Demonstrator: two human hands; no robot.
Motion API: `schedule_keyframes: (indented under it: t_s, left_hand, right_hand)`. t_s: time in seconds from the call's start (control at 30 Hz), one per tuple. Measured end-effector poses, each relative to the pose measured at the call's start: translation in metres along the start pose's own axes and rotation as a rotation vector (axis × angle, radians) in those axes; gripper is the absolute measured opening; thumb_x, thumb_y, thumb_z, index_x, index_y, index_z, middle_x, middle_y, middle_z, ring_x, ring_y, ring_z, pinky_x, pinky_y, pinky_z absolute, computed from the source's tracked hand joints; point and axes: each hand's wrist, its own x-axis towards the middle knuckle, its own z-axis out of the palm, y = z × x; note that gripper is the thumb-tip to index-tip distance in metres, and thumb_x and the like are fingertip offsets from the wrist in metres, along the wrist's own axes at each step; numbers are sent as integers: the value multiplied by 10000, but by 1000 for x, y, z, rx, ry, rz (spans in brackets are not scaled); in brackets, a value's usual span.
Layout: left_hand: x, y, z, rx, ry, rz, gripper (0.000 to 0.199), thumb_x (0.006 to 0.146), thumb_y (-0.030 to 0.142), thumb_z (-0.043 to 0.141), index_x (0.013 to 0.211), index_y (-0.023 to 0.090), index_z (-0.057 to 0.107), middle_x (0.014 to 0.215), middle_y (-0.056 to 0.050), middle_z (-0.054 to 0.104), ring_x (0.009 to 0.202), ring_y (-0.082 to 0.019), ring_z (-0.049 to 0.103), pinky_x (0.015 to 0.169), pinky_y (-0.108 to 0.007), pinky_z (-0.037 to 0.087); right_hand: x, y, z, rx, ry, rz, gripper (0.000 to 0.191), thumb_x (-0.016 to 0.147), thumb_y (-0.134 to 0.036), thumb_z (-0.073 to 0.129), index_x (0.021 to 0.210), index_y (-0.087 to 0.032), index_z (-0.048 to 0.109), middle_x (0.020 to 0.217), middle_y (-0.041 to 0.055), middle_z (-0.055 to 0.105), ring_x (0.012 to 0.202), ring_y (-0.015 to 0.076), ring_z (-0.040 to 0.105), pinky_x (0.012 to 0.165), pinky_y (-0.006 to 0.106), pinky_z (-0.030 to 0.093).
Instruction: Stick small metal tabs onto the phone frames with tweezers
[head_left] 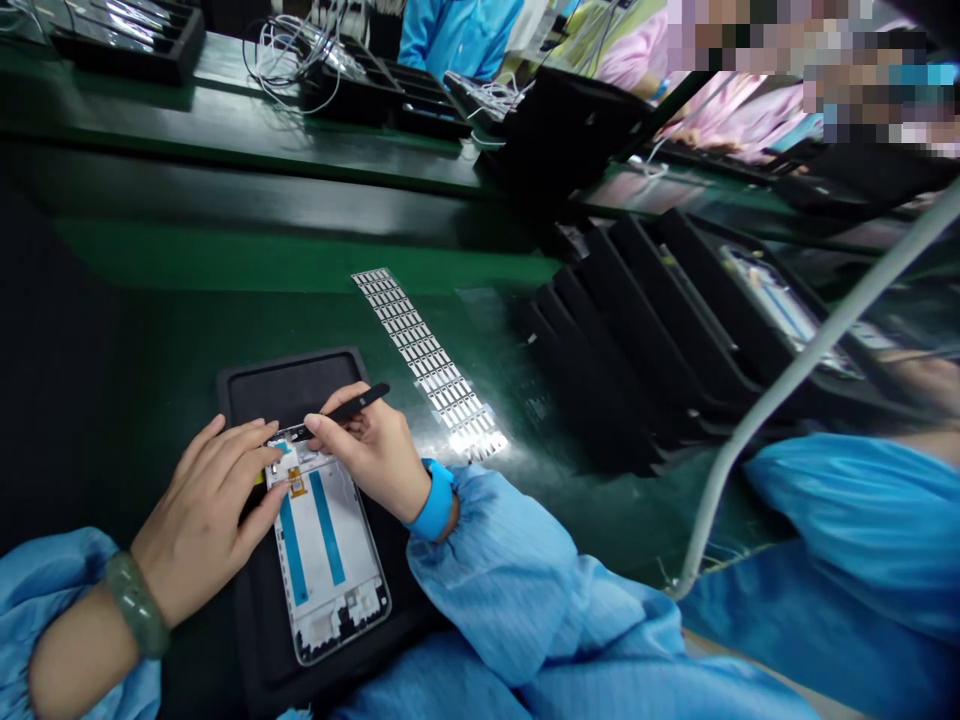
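An opened phone, with a pale inner plate and two blue strips, lies in a black tray. My left hand rests at the phone's upper left edge, fingers stretched out and thumb apart, the tips touching the frame. A small orange flex cable shows beside that thumb. Pinched in my right hand are black tweezers, held like a pen. They slant down to the left, toward the phone's top end. My fingers partly hide what lies at their tips.
A sheet of small silvery labels lies on the green table. Black trays stand leaning at the right, near a grey tube. Beyond are bundled white cables and co-workers. A blue sleeve is at far right.
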Motion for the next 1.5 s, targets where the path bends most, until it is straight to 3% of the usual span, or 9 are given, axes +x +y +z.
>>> schedule_keyframes:
  t_s: [0.23, 0.47, 0.67, 0.8, 1.07, 1.27, 1.5]
  left_hand:
    - [-1, -2, 1, 28, -1, 36, 326, 845, 271, 474, 1163, 214, 519, 1186, -79, 559, 1162, -241, 481, 1053, -500, 292]
    - [1, 6, -1, 171, -9, 56, 333, 854, 269, 443, 1167, 189, 522, 1177, -103, 563, 1132, -243, 501, 1043, -486, 303]
    - [2, 13, 0, 221, -10, 42, 322, 863, 279, 434, 1144, 167, 543, 1175, -111, 567, 1119, -249, 509, 1026, -485, 314]
    - [2, 13, 1, 226, 3, 23, 315, 875, 294, 418, 1132, 168, 550, 1162, -104, 574, 1127, -243, 505, 1034, -479, 305]
    - [0, 13, 3, 244, 0, 22, 368, 878, 304, 422, 1191, 139, 523, 1182, -121, 562, 1144, -243, 491, 1048, -473, 290]
    - [0, 14, 3, 243, 10, 25, 383, 870, 299, 438, 1198, 120, 518, 1193, -130, 555, 1148, -245, 487, 1054, -470, 286]
    - [0, 14, 3, 235, 1, 14, 392, 872, 301, 430, 1213, 123, 507, 1200, -130, 553, 1148, -247, 487, 1054, -477, 286]
  right_hand:
    - [0, -1, 0, -31, 2, -16, 214, 791, -391, 595, 855, -208, 504, 690, -16, 612, 710, 153, 679, 637, 247, 534]
    - [-1, -1, 0, -136, 12, -57, 225, 785, -411, 595, 855, -213, 514, 729, -4, 610, 706, 148, 652, 662, 266, 532]
    - [2, -13, -2, 95, 169, -141, 211, 801, -375, 584, 863, -209, 470, 772, -13, 566, 681, 121, 648, 649, 252, 542]
    - [12, -18, 2, 112, 117, -212, 198, 793, -346, 596, 872, -207, 478, 807, -19, 555, 731, 111, 630, 693, 255, 538]
    - [22, 0, 7, 9, -11, -160, 146, 822, -305, 539, 884, -206, 451, 786, -14, 576, 737, 117, 619, 684, 255, 522]
    - [20, -2, 4, -54, -43, -159, 126, 812, -268, 524, 873, -199, 438, 813, 6, 598, 726, 122, 624, 665, 256, 523]
    - [16, -7, 5, -237, -58, -258, 78, 804, -231, 507, 865, -193, 477, 813, 3, 601, 714, 107, 616, 689, 233, 517]
